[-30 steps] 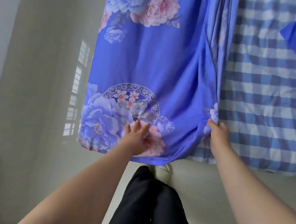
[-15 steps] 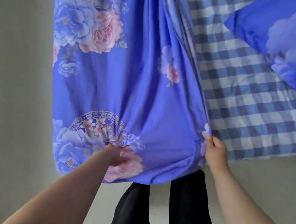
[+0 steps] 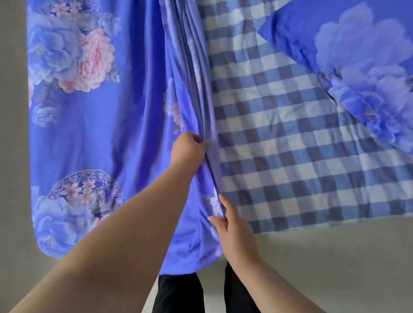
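**At the bed's near edge: left hand regripping**

Over the bed's side, the blue floral fabric cover (image 3: 92, 93) is hanging. The left hand (image 3: 188, 149) is now clutching its gathered folds, having left the hem. The right hand (image 3: 233, 231) is lying nearly straight-fingered on that hem, gripping nothing. Spreading is likely proceeding. Count: one cover, one blue-and-white checked quilt (image 3: 291, 139), one blue floral pillow (image 3: 363, 58), two hands.

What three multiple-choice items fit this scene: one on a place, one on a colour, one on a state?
1. Where is the left hand?
A. on the gathered folds of the floral sheet
B. on a chair
C. on a door handle
2. Which colours has the checked cloth?
A. red, white
B. blue, white
C. green, yellow
3. What does the left hand do?
A. lies flat
B. grips the folds
C. hangs free
Key: A, its fingers are at the bunched folds; B, blue and white squares show; B, its fingers curl round the fabric.
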A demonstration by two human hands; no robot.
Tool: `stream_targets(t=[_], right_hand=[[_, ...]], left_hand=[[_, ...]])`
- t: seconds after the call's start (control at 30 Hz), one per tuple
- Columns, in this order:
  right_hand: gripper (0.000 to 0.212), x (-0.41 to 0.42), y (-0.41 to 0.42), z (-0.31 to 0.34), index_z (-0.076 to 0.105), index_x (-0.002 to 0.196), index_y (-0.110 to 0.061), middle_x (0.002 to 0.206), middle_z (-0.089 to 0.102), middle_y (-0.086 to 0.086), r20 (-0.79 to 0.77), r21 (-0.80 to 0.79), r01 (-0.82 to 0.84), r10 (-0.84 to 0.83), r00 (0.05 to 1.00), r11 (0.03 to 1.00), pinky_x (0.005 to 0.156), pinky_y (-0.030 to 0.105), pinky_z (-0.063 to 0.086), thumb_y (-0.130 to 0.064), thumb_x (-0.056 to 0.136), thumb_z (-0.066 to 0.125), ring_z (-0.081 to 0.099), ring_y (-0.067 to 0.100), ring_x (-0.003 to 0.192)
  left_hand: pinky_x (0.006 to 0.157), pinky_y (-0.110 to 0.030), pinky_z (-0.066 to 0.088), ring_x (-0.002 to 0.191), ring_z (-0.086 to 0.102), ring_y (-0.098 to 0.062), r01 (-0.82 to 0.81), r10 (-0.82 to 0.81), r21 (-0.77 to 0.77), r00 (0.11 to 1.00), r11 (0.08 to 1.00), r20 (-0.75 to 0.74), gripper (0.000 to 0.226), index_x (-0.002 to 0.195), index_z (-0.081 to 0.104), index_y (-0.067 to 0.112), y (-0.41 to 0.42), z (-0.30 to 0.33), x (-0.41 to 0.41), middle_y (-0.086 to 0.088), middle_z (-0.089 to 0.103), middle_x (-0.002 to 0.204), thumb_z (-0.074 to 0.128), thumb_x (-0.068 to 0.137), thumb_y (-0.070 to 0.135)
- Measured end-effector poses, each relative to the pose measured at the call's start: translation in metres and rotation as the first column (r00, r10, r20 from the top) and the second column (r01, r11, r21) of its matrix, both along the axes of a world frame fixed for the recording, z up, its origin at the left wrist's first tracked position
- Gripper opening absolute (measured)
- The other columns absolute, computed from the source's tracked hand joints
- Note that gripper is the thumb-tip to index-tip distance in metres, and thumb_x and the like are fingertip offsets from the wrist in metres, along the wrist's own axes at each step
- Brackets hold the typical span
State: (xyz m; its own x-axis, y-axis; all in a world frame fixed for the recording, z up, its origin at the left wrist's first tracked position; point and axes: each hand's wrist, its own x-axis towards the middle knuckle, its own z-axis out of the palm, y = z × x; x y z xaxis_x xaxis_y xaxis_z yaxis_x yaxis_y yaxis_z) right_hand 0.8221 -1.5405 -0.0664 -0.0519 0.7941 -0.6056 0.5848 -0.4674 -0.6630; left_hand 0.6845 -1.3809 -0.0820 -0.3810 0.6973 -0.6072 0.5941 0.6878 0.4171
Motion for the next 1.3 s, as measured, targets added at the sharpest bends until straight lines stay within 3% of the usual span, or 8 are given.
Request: stream_targets(t=[0.13,0.27,0.4,0.57,0.67,0.83,1.03,1.3], right_hand=[[0.031,0.025,-0.001,-0.005,0.059,0.116,-0.016,0.106,0.058,-0.008,-0.04,0.055,-0.081,0.083,0.996,0.995,0.084,0.028,0.044,-0.032,0.09,0.062,0.062,0.019,0.099],[0.021,0.062,0.034,-0.009,0.059,0.112,-0.02,0.115,0.056,-0.002,-0.203,0.094,0.248,-0.225,0.953,0.964,0.079,0.011,0.042,-0.024,0.092,0.06,0.063,0.001,0.091],[0.05,0.107,0.114,0.015,0.052,0.126,-0.03,0.117,0.056,-0.013,-0.393,-0.004,0.417,-0.385,0.835,0.909,0.093,0.023,0.043,-0.058,0.085,0.048,0.056,0.002,0.108],[0.043,0.152,0.174,0.011,0.053,0.125,-0.01,0.116,0.058,0.004,0.071,0.05,0.016,-0.02,0.997,0.999,0.087,0.03,0.04,-0.03,0.088,0.063,0.055,0.021,0.11],[0.024,0.183,0.165,0.002,0.057,0.111,0.004,0.113,0.059,0.027,0.187,0.198,0.269,-0.306,0.934,0.943,0.081,0.036,0.036,-0.012,0.097,0.045,0.054,0.038,0.106],[0.03,0.238,0.08,-0.022,0.047,0.122,0.01,0.124,0.053,0.03,0.239,0.294,0.643,-0.706,0.666,0.707,0.092,0.036,0.031,0.001,0.095,0.038,0.05,0.041,0.113],[0.038,0.26,-0.002,-0.061,0.048,0.117,0.009,0.115,0.055,0.037,0.416,0.222,0.692,-0.709,0.57,0.687,0.084,0.047,0.036,-0.007,0.086,0.034,0.052,0.05,0.105],[0.033,0.267,-0.038,-0.07,0.045,0.125,0.001,0.121,0.054,0.033,0.528,0.21,0.83,-0.774,0.349,0.517,0.086,0.049,0.039,-0.009,0.096,0.036,0.052,0.05,0.109]], left_hand=[[0.074,-0.033,0.053,0.077,0.064,-0.027,-0.108,0.107,0.016,0.992,0.994,0.061,0.03,0.065,0.054,0.016,-0.005,0.006,0.0,-0.01,0.063,0.077,0.071,0.082,0.033],[0.093,-0.019,0.032,0.121,0.051,-0.023,0.174,-0.199,0.244,0.977,0.954,0.08,0.018,0.083,0.065,-0.001,-0.019,0.031,0.041,-0.015,0.054,0.131,0.07,0.084,0.017],[0.073,-0.023,0.034,0.086,0.055,-0.028,0.403,-0.494,0.318,0.816,0.858,0.3,0.023,0.079,0.058,-0.008,-0.036,0.044,0.117,-0.022,0.055,0.096,0.067,0.084,0.013],[0.072,-0.007,0.034,0.083,0.048,-0.017,0.571,-0.593,0.22,0.626,0.791,0.506,0.011,0.086,0.057,0.007,-0.048,0.051,0.18,-0.005,0.055,0.089,0.067,0.086,0.01],[0.071,-0.007,0.036,0.074,0.047,-0.006,0.509,-0.475,0.119,0.658,0.852,0.584,0.014,0.081,0.059,0.009,-0.06,0.045,0.188,0.002,0.058,0.084,0.067,0.088,0.018],[0.072,-0.023,0.039,0.082,0.056,-0.009,0.056,-0.103,0.269,0.981,0.961,0.164,0.012,0.084,0.058,0.022,-0.059,0.021,0.149,0.003,0.061,0.088,0.061,0.091,0.032],[0.106,-0.038,0.028,0.137,0.031,-0.022,0.364,-0.366,-0.035,0.928,0.931,-0.07,0.06,0.138,0.042,0.024,-0.082,-0.029,0.117,0.004,0.032,0.151,0.06,0.086,0.048],[0.108,-0.045,0.027,0.144,0.014,-0.02,0.351,-0.373,-0.18,0.921,0.919,-0.108,0.059,0.143,0.032,0.034,-0.118,-0.025,0.117,0.01,0.014,0.157,0.055,0.09,0.047]])
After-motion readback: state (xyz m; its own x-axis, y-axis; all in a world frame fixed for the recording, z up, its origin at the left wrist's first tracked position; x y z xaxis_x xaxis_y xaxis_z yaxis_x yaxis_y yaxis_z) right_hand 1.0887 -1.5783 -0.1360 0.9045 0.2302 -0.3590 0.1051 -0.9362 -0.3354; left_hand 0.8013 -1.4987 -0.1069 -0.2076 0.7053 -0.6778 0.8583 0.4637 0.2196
